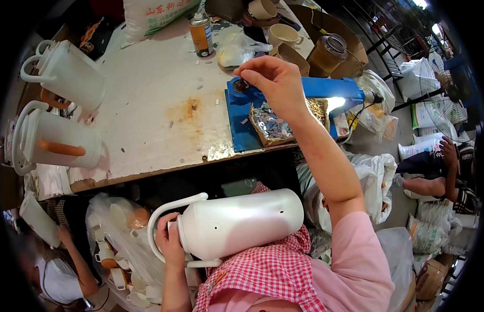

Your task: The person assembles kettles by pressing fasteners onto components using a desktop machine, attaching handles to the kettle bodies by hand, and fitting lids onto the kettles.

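Observation:
A white thermos jug body [247,223] with a curved handle lies sideways across my lap, its neck towards the left. Two small dark holes show in its side. My left hand [170,240] is closed round the neck end, inside the handle. Over the near-left end of a blue bench machine [325,87], my right hand [279,83] is raised with thumb and fingers pinched together; what they hold, if anything, is too small to make out. Below my right hand, a shallow box [258,136] contains flat metal pieces [270,120] and small brass-coloured parts [317,110].
Two white jugs [75,73] [65,136] stand at the table's left. Towards the back are a spray can [201,35], a white sack [156,18] and a lidded jar [328,53]. A plastic bag of cream parts [120,260] sits below the table. Other people are at both sides.

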Tool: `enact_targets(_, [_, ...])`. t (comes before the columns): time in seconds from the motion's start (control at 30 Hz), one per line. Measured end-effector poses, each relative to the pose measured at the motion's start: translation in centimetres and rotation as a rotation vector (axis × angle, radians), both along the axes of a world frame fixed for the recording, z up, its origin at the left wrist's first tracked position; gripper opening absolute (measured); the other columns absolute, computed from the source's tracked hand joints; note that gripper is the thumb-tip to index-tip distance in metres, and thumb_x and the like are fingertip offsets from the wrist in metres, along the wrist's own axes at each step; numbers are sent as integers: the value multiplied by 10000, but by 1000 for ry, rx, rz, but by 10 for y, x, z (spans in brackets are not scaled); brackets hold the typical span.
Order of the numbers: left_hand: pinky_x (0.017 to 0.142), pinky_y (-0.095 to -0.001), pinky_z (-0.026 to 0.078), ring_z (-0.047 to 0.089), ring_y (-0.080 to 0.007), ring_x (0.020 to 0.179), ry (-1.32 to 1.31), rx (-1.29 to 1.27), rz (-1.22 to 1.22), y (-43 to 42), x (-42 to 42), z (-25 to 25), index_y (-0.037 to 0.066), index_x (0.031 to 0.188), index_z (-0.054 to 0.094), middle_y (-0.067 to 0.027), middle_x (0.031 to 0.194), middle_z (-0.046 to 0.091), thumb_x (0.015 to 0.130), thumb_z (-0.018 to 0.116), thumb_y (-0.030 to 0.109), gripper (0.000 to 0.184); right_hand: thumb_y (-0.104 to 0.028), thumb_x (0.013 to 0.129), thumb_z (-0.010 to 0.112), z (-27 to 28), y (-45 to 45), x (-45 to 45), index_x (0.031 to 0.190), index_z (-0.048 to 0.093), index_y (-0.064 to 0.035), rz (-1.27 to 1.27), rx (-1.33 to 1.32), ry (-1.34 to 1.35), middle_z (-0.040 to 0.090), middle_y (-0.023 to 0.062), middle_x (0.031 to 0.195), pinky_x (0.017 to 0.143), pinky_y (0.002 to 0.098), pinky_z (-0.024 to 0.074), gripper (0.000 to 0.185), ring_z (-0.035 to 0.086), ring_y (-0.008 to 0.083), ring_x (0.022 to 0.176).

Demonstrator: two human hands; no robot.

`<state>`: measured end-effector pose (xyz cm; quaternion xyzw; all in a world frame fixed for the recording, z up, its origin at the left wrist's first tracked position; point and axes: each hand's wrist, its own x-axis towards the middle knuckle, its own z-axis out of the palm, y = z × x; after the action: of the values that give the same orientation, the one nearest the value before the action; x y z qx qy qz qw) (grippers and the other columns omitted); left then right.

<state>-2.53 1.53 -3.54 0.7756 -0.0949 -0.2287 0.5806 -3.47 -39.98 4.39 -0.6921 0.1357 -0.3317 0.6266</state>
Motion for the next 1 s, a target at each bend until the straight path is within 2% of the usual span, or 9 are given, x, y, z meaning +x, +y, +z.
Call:
enact_targets(0.23, [934,-299,445,584,-175,1006,-26,-3,-46,-1,5,0,-7,1137,627,-84,1080,637,980,520,122,229,-63,886,729,9,-10,-2,1009,727,27,29,-150,147,746,64,891,761,239,536,152,679,90,822])
enact_targets(0.37, [938,-301,443,577,-177,1009,24,-34,-32,-4,5,-2,-8,1139,626,-85,1092,632,982,518,130,235,-75,871,744,4,-6,-7,1005,731,8,45,-149,49,745,51,893,756,240,539,158,683,87,819])
enact_targets(0.43, [939,-299,443,576,-176,1003,10,-15,-40,-3,5,-3,-10,1141,627,-84,1088,632,982,511,129,240,-77,868,748,11,10,-22,1000,731,4,-131,-84,-69,744,45,895,742,242,540,156,683,87,814])
enact_targets(0.5, [939,-299,442,576,-175,1000,-47,-36,-50,-3,4,1,-11,1143,627,-85,1087,634,984,502,128,246,-75,881,735,4,11,-56,999,730,2,-131,-56,10,737,33,877,721,242,537,142,675,82,804])
enact_targets(0.57, [938,-300,443,577,-175,1000,-51,-31,-48,-3,4,0,-12,1146,625,-86,1087,636,983,497,125,249,-94,886,708,-21,7,-77,982,742,-23,-55,-84,410,732,56,840,696,271,541,124,683,121,757])
enact_targets(0.63, [937,-301,443,577,-175,999,-55,-18,-63,-3,3,1,-14,1148,624,-88,1087,637,983,493,123,252,-122,864,694,-54,0,-82,958,759,-64,-144,-453,580,716,101,799,682,324,545,128,682,217,697])
enact_targets(0.67, [934,-302,443,577,-174,998,-46,-26,-55,-5,4,1,-15,1149,622,-89,1088,638,981,491,120,253,-142,832,691,-57,-1,-81,941,773,-111,-176,-565,692,703,108,861,729,386,549,141,676,295,777])
enact_targets(0.77, [934,-303,445,579,-173,998,-23,-37,-43,-5,4,-1,-18,1153,619,-90,1089,639,977,488,112,255,-115,821,702,-77,-8,-74,931,753,-77,-108,-853,707,692,109,926,782,392,532,127,664,313,869])
enact_targets(1.0, [942,-313,450,584,-178,997,7,-41,-3,-7,2,3,-11,1149,622,-90,1096,642,974,490,95,243,-88,829,707,-85,-12,-85,939,736,-73,-115,-789,629,688,89,970,749,367,528,115,665,287,869])
